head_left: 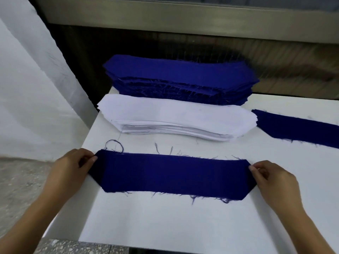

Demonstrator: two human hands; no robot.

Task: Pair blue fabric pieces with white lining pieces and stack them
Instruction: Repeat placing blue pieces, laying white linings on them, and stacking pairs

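Far left: white sheet (27, 88) hangs down, speckled floor (20, 180) below it.

Left hand (73, 169) is at the table's left edge. Its fingers are curled, with thumb and fingertips pinching the left tip of the blue piece (170, 176). That tip looks slightly lifted and shadowed.

The rest of the blue piece lies flat on the white table (165, 226), near the front. Long axis runs left-right, ends cut at an angle, frayed threads along both long edges.

Loose thread loop (114, 145) lies on the table just behind the piece's left end.

Behind the piece and apart from it is the white lining stack (174, 116): many layers, same elongated shape, sagging a bit in the middle.

Directly behind that is the blue stack (179, 74), taller, with a frayed front edge, at the table's far edge. Can't tell whether the two stacks touch or overlap.

Metal ledge (183, 21) runs across the top behind everything.

Right hand (273, 182) mirrors the left: fingers curled, right tip of the blue piece pinched between thumb and fingertips.

Far right, beyond the right hand: second blue piece (297, 129) lies flat on the table, just right of the white lining stack, running out of frame.
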